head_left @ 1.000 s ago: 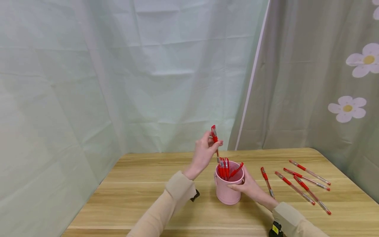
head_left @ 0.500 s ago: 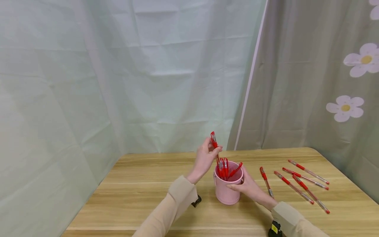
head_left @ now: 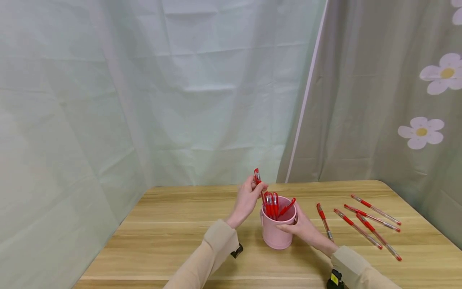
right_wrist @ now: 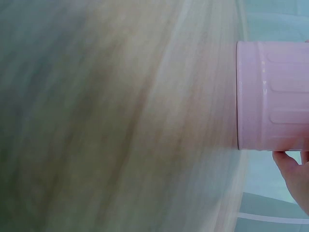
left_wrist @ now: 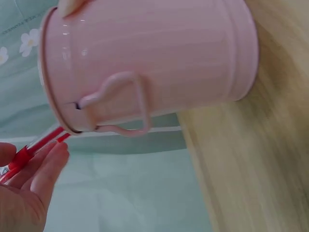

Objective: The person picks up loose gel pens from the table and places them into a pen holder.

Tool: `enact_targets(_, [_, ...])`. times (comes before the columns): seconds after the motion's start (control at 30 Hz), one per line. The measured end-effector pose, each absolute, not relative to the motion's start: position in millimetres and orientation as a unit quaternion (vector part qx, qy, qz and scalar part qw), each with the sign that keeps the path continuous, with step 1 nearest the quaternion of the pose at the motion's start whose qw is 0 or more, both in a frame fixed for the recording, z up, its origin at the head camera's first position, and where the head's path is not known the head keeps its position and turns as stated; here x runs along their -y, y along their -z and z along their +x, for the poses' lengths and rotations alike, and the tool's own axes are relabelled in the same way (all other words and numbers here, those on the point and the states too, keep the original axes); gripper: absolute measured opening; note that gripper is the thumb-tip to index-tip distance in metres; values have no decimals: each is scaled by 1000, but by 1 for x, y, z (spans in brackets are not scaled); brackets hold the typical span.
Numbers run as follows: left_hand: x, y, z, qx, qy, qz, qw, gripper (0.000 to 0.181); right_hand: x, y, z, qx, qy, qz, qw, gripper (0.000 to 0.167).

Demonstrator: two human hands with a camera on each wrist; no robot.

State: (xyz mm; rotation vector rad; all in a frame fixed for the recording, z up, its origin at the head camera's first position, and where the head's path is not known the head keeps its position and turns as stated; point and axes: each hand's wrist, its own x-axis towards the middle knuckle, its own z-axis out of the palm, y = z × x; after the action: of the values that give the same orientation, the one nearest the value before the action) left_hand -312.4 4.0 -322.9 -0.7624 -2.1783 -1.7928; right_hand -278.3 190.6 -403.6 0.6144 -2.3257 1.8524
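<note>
1. Plainly, in the head view, the left grip (head_left: 247,198) has a red pen (head_left: 258,176) pinched near its cap between thumb and fingers, closed only as far as the slim barrel allows. The pen leans a little, its lower end at the left of the rim of the pink bucket (head_left: 277,237). A light pinch, with the pen nearly in line with the upright pens (head_left: 270,204) inside, should spare it from snagging on them.
2. Across from it in that view, the right grip (head_left: 306,230) curves round the bucket's right side, thumb across the front just below the rim. That brace seems worth having, since a nudge at the rim could rock the bucket. It stands upright on the counter (head_left: 162,237); loose pens (head_left: 358,228) lie to its right.
3. From the left wrist, the fingers extend along one side of the pen, thumb opposite, just beside the rim and above the handle (left_wrist: 141,99). The rim hides the pen's far end, so I cannot tell from here whether it sits inside.
4. At the right wrist, only part of the right grip shows, fingers against the bucket's side, with the wrist low beside the counter.
</note>
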Motion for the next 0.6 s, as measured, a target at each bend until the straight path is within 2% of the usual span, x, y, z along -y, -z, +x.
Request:
enact_targets(0.2, [-2, 340, -322, 783, 547, -260, 144, 7, -194, 416, -287, 765, -607, 207, 54, 74])
enact_targets(0.6, [-3, 352, -317, 824, 491, -246, 141, 9, -195, 418, -289, 769, -604, 201, 56, 75])
